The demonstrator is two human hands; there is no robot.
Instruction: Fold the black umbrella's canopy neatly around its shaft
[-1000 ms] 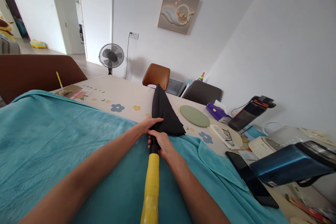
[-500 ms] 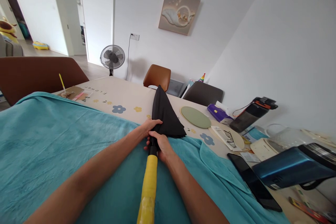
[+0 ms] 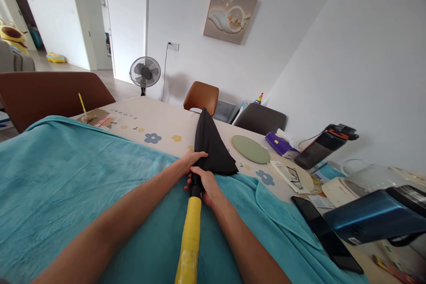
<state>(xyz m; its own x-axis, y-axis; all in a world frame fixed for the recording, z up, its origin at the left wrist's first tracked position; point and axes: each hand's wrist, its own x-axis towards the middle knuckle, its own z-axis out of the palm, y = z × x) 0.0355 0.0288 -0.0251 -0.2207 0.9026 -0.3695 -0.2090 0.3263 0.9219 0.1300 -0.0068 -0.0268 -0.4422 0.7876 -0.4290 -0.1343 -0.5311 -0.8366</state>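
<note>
A folded black umbrella (image 3: 213, 146) points away from me over the table, its loose cloth spread out to the right. Its long handle (image 3: 191, 226), wrapped in yellow, runs down toward the bottom edge of the view. My left hand (image 3: 193, 159) grips the umbrella at the lower end of the black cloth. Just below it, my right hand (image 3: 207, 185) is closed around the black shaft above the yellow wrap. The two hands are nearly touching. Beneath them a teal blanket (image 3: 109, 173) covers the near part of the table.
At right lie a black tablet (image 3: 324, 235), eyeglasses (image 3: 294, 177) and a green oval mat (image 3: 251, 149). A blue thermos (image 3: 372, 215), a dark bottle (image 3: 319, 151) and a purple tissue pack (image 3: 279, 143) stand beyond. Chairs (image 3: 201, 97) and a fan (image 3: 145, 72) are behind the table (image 3: 159, 115).
The whole view has shifted slightly, so things appear a little further right. Both hands keep the same hold on the umbrella.
</note>
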